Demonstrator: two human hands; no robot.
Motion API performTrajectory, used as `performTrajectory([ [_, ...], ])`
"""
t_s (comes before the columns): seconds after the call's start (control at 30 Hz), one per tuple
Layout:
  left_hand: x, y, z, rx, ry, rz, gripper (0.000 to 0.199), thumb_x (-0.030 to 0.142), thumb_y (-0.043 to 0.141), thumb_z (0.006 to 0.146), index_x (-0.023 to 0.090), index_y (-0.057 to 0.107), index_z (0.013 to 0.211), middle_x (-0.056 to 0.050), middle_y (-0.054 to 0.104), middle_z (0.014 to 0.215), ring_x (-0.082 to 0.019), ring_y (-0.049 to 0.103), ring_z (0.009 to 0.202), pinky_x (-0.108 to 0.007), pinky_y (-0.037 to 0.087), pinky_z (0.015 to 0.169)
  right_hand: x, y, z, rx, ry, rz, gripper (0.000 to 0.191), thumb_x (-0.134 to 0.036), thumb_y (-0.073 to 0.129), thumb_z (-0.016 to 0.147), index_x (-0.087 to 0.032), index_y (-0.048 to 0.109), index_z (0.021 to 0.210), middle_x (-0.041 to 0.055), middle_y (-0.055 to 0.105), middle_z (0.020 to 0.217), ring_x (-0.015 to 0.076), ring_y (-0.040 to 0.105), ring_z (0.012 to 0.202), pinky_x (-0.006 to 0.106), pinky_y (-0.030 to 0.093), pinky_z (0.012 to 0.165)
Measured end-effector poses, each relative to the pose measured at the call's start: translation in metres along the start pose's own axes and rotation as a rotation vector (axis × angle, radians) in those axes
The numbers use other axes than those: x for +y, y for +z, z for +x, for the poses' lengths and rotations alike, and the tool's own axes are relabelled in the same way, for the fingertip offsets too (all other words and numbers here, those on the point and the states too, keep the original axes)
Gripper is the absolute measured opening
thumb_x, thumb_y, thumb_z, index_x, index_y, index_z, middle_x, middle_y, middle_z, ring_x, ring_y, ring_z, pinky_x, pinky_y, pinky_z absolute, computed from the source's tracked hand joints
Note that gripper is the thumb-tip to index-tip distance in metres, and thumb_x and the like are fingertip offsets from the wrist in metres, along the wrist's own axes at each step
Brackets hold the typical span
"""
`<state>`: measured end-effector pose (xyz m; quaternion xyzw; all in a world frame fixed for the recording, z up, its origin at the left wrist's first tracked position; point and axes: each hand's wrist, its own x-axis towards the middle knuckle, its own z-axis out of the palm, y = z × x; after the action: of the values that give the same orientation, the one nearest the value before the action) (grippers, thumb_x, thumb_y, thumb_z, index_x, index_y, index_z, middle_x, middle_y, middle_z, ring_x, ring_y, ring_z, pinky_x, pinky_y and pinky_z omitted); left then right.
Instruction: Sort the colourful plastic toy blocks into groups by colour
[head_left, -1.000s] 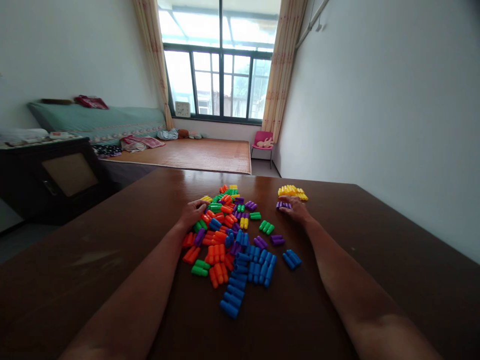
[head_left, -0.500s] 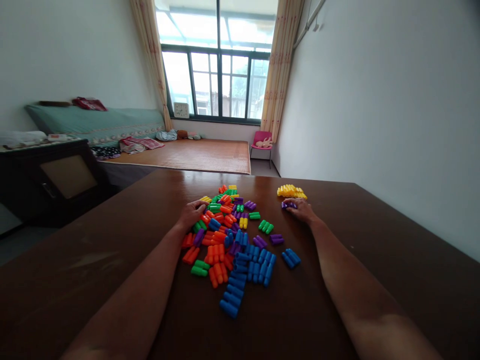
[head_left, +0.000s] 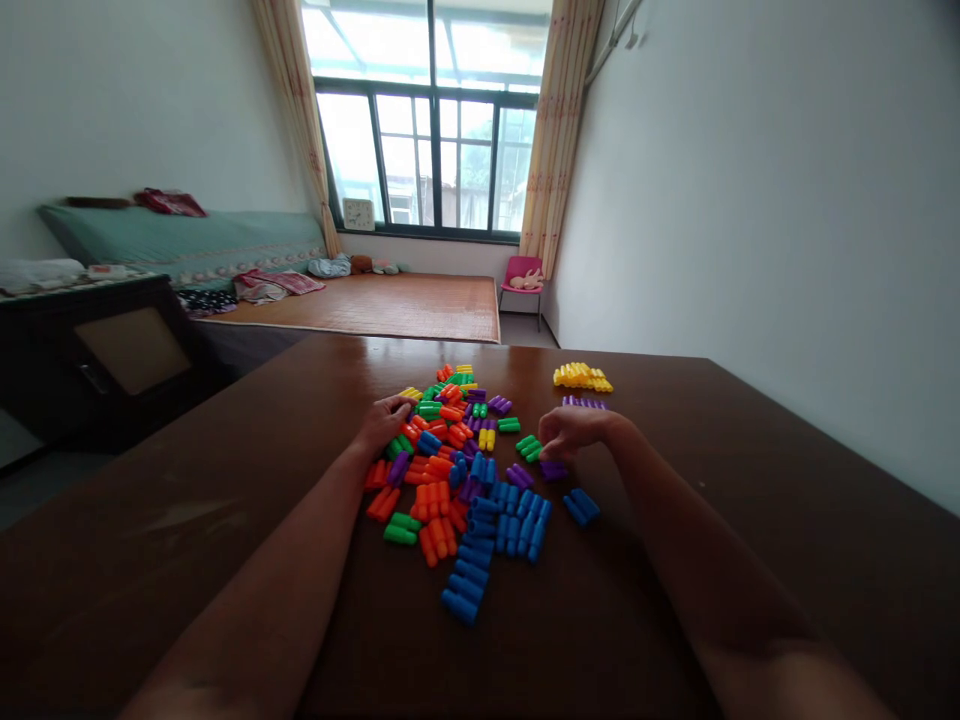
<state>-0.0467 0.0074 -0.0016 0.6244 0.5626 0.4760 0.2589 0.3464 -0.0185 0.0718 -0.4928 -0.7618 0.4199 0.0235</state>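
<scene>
Plastic bullet-shaped building blocks, joined in short rows, lie in a mixed pile [head_left: 450, 435] on the brown table. My left hand [head_left: 384, 425] rests at the pile's left edge, its fingers loosely spread against the pieces beside a yellow block [head_left: 410, 394]. My right hand [head_left: 576, 432] reaches down with bent fingers closed at the far edge of a purple block [head_left: 553, 471], which still lies on the table. A green block [head_left: 529, 448] is just left of those fingers. Behind the right hand lies a purple row [head_left: 584, 403], partly hidden by it.
A row of yellow blocks [head_left: 583, 377] lies at the back right. Blue blocks [head_left: 517, 525] are grouped at the pile's near side, with a separate blue block [head_left: 581, 507] to the right. Beyond the table [head_left: 660, 400] stand a bed [head_left: 420, 305] and a pink chair [head_left: 523, 268].
My right hand has let go of the purple piece at the back row and moved toward me and left, onto another purple block. My left hand has stayed in place.
</scene>
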Motion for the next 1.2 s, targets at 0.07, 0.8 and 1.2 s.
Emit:
performTrajectory([
  [0.07, 0.001, 0.0, 0.0, 0.0, -0.001, 0.006, 0.037, 0.044, 0.061, 0.066, 0.015, 0.075, 0.085, -0.002, 0.071, 0.074, -0.018, 0.061, 0.067, -0.025, 0.045, 0.062, -0.007, 0.002, -0.006, -0.036, 0.059, 0.039, 0.05, -0.053, 0.083, 0.044, -0.018, 0.069, 0.076, -0.0025, 0.061, 0.052, 0.0099, 0.054, 0.047, 0.02, 0.041, 0.046],
  [0.8, 0.015, -0.001, -0.007, -0.006, -0.026, -0.007, 0.04, 0.045, 0.06, 0.066, 0.014, 0.075, 0.087, -0.001, 0.069, 0.07, -0.017, 0.059, 0.062, -0.025, 0.043, 0.057, 0.111, -0.053, -0.032, 0.589, 0.173, 0.055, 0.03, -0.023, 0.074, 0.059, -0.016, 0.072, 0.088, 0.0065, 0.069, 0.079, 0.0177, 0.062, 0.069, 0.028, 0.048, 0.064],
  [1.2, 0.005, 0.0, -0.002, -0.004, -0.019, 0.0, 0.042, 0.048, 0.06, 0.066, 0.015, 0.074, 0.088, -0.004, 0.073, 0.08, -0.02, 0.064, 0.072, -0.026, 0.048, 0.064, 0.113, -0.044, -0.025, 0.625, 0.466, 0.059, 0.041, -0.038, 0.085, 0.051, -0.016, 0.064, 0.077, 0.0047, 0.065, 0.072, 0.0172, 0.06, 0.067, 0.024, 0.048, 0.05],
])
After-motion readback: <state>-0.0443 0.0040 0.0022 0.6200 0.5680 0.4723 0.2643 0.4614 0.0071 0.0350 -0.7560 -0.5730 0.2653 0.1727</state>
